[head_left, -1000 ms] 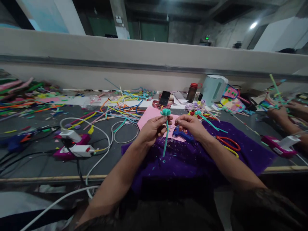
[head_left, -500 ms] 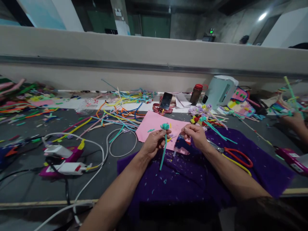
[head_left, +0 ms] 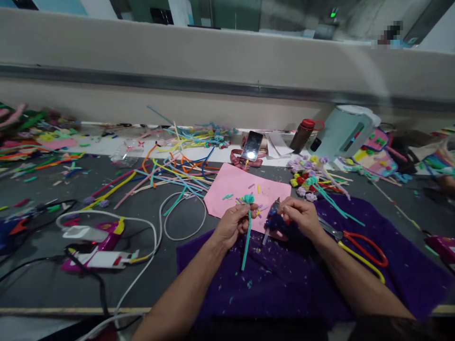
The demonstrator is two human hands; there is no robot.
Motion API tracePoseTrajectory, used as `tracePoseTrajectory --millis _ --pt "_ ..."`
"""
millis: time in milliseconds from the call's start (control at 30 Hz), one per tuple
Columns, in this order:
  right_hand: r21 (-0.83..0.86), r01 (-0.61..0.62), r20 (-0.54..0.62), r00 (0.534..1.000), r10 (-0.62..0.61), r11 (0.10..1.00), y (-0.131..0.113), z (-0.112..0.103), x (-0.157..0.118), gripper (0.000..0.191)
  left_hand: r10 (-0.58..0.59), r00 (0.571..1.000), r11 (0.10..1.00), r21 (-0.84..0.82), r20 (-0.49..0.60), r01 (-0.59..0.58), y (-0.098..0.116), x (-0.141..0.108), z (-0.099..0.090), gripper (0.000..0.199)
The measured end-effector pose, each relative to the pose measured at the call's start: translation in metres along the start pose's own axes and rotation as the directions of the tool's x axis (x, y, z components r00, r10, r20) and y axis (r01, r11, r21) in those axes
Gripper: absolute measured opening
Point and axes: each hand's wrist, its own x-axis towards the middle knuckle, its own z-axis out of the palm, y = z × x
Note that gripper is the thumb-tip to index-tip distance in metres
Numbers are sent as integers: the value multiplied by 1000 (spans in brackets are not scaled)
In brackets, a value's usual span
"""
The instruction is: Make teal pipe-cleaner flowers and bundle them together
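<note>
A teal pipe-cleaner flower (head_left: 249, 199) with a long stem hanging down is pinched in my left hand (head_left: 234, 225), above the edge of the pink sheet (head_left: 227, 184). To its right, my right hand (head_left: 300, 215) has thumb and fingertips pressed together; whatever is between them is too small to make out. Beside those fingertips lies a dark blue glue gun (head_left: 273, 218), its pale end pointing down over the purple cloth (head_left: 263, 289). Short purple, yellow and teal pieces are scattered on the pink sheet.
Pliers (head_left: 362, 248) with red and yellow handles lie right of my right hand. Finished flowers (head_left: 307, 177), a bottle (head_left: 303, 136), a phone (head_left: 252, 145) and a kettle (head_left: 346, 132) stand or lie behind. Left are a power strip (head_left: 110, 234), white cables and loose pipe cleaners (head_left: 177, 170).
The view has tilted down and shifted a little left. Both hands keep nearly the same pose, the left still holding the teal flower, the right still pinched beside the glue gun.
</note>
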Motion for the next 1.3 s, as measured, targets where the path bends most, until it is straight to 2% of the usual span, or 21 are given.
tracePoseTrajectory --millis 200,400,533,600,700,800,900,1067,1300 --pt "-60 35 48 998 -32 998 -1 -1 2 23 -54 998 997 -57 -17 53 0 4 -2 32" --pt "-90 46 67 997 -40 995 0 5 -4 21 -82 997 996 -19 8 82 0 -1 4 27" --pt "-56 -52 72 996 56 997 -7 13 -11 25 -44 999 999 -7 -2 44 -1 -6 11 29" --pt "2 -140 98 985 139 990 -12 19 -15 20 -9 1000 1000 -16 -22 8 -2 -7 15 29" --pt "121 -264 184 953 240 957 -20 29 -17 16 38 999 999 -19 -21 -39 -6 -9 19 28" --pt "223 -332 271 924 269 917 -23 39 -16 17 71 997 997 -5 22 -71 -9 -11 21 24" --pt "295 -367 302 912 278 882 -23 45 -15 17 83 993 996 37 78 -86 -9 -15 21 23" --pt "256 -362 241 922 303 896 -23 40 -18 15 53 985 997 51 166 -63 -4 -20 23 33" --pt "238 -432 313 882 353 870 -19 32 -15 18 54 992 993 99 117 -66 -6 -19 24 23"
